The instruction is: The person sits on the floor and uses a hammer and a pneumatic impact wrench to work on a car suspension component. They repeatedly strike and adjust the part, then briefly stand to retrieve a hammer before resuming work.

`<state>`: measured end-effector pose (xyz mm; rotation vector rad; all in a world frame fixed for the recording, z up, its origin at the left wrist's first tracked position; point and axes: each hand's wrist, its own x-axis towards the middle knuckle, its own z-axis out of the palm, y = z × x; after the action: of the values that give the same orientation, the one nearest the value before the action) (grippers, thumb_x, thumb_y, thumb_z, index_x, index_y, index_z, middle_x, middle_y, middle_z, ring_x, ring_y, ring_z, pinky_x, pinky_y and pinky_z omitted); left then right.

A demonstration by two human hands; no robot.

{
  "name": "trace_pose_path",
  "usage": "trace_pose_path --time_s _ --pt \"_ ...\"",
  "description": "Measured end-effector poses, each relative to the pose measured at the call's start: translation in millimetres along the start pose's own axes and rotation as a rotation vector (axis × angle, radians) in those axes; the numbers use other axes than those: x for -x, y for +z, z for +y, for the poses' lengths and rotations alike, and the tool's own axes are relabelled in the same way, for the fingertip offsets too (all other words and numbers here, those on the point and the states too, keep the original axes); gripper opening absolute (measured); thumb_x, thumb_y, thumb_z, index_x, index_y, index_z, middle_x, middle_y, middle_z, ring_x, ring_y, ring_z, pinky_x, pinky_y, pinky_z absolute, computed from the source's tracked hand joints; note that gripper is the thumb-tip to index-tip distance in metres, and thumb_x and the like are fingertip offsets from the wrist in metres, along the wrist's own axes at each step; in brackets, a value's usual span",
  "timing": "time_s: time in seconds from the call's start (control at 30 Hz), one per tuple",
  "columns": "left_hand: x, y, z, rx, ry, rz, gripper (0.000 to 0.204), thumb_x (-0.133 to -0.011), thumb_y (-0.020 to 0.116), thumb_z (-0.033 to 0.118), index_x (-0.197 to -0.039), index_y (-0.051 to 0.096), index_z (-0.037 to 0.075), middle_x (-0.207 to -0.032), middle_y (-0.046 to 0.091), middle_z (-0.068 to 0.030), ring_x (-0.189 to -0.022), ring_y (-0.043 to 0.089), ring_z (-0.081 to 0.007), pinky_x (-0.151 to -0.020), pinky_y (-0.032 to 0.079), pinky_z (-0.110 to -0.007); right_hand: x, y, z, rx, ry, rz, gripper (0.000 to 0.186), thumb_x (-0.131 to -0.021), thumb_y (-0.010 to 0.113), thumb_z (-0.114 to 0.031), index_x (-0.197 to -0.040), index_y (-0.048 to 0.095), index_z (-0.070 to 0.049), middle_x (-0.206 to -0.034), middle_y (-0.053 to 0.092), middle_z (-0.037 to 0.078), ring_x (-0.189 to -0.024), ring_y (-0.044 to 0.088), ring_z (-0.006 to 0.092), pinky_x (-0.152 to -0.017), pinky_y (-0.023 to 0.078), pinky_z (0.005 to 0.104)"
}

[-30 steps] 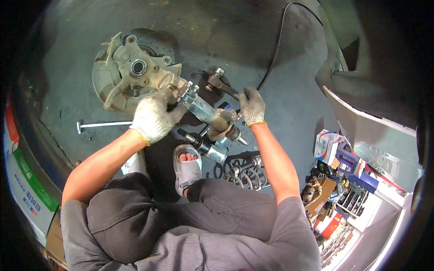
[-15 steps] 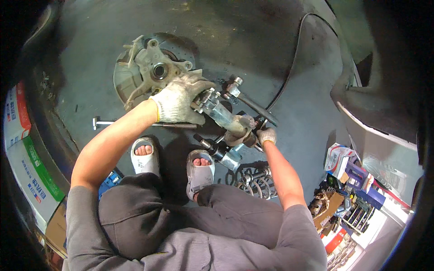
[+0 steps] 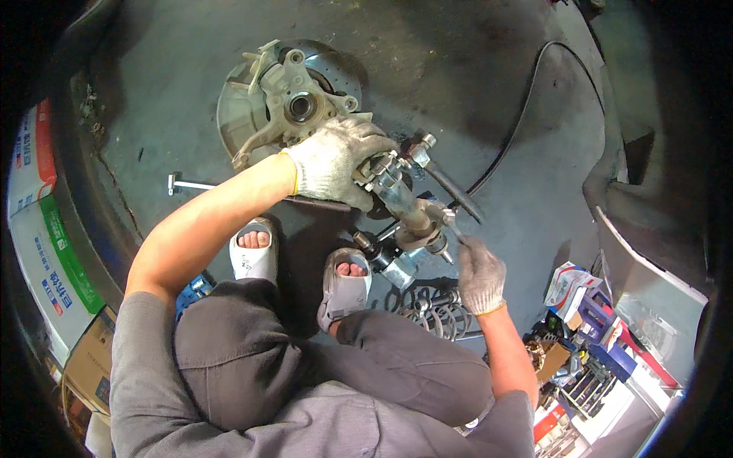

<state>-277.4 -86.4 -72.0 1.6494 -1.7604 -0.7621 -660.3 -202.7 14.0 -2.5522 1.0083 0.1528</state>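
Lining the left edge of a grey floor [image 3: 435,84], a white-and-green carton [image 3: 57,278] stands well apart from the work; farther in lies a metal bar [image 3: 188,184] with a crosspiece, partly covered by the person's left forearm. Toward the floor's far edge, a dull steering knuckle [image 3: 300,88] sits over a drilled brake disc [image 3: 332,69], its near-side neck wrapped by the gloved left hand [image 3: 340,160], fingers laid across the top and thumb below. From just beside that grip, past a bolted clamp [image 3: 389,169], a silver strut [image 3: 405,208] stretches at a slant, its long axis running from the knuckle toward the person and to the right. Coil springs [image 3: 449,320] rest near its narrow tip, and a hammer [image 3: 456,191] lies beyond it, roughly parallel. Nearer to that tip is the gloved right hand [image 3: 481,276], fingers curled, with the strut up and to its left. Between them shows a thin grey piece [image 3: 456,229]; whether the right hand grips it cannot be told. Boxes and tools [image 3: 592,328] crowd the floor's right edge.
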Motion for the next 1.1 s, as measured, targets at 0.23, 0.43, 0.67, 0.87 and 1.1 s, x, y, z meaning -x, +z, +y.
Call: trace_pose_path --time_s 0.23,0.43,0.67,0.87,1.1 --pt "0.7 -0.7 -0.8 0.039 0.014 -0.024 0.103 -0.058 0.100 0.026 -0.152 0.064 0.008 -0.154 0.062 -0.0238 -0.152 0.051 -0.0459 -0.129 0.041 -0.056 -65.2 -15.3 -119.9 0.257 -0.396 -0.250 0.010 -0.098 0.071 -0.015 -0.102 0.070 -0.006 -0.079 0.070 0.012 -0.069 0.075 0.0328 -0.059 0.058 0.0458" --pt "1.6 0.1 -7.5 0.094 0.085 0.031 0.100 -0.059 0.102 0.028 -0.150 0.066 0.009 -0.147 0.067 -0.0207 -0.144 0.058 -0.0444 -0.125 0.045 -0.055 -83.3 -18.4 -138.7 0.373 -0.447 -0.274 0.013 -0.099 0.068 -0.017 -0.099 0.069 -0.004 -0.073 0.069 0.014 -0.062 0.073 0.0349 -0.057 0.059 0.0467" --pt "-11.3 4.2 -4.2 0.046 0.059 -0.139 0.075 -0.064 0.102 0.038 -0.130 0.076 0.013 -0.115 0.078 -0.0139 -0.110 0.074 -0.0392 -0.097 0.059 -0.053 -84.9 -38.7 -132.0 0.419 -0.377 -0.521 0.021 -0.095 0.066 -0.015 -0.109 0.072 -0.001 -0.099 0.079 0.022 -0.088 0.080 0.0381 -0.082 0.065 0.0497" --pt "-14.9 16.3 12.0 -0.022 0.219 0.129 0.088 -0.058 0.097 0.050 -0.132 0.077 0.007 -0.129 0.074 -0.0197 -0.124 0.069 -0.0406 -0.109 0.055 -0.054 -67.0 -39.9 -90.1 -0.234 0.005 -0.622 0.030 -0.096 0.071 -0.010 -0.123 0.081 -0.001 -0.123 0.081 0.020 -0.113 0.076 0.0350 -0.105 0.056 0.0439" --pt "-12.0 5.9 -3.1 -0.017 0.126 -0.082 0.083 -0.056 0.100 0.041 -0.129 0.077 0.010 -0.123 0.076 -0.0163 -0.126 0.069 -0.0390 -0.107 0.055 -0.052 -69.7 -16.7 -108.2 -0.623 0.213 -0.375 0.028 -0.105 0.074 -0.016 -0.125 0.078 0.003 -0.116 0.081 0.013 -0.102 0.073 0.0194 -0.095 0.059 0.0393"
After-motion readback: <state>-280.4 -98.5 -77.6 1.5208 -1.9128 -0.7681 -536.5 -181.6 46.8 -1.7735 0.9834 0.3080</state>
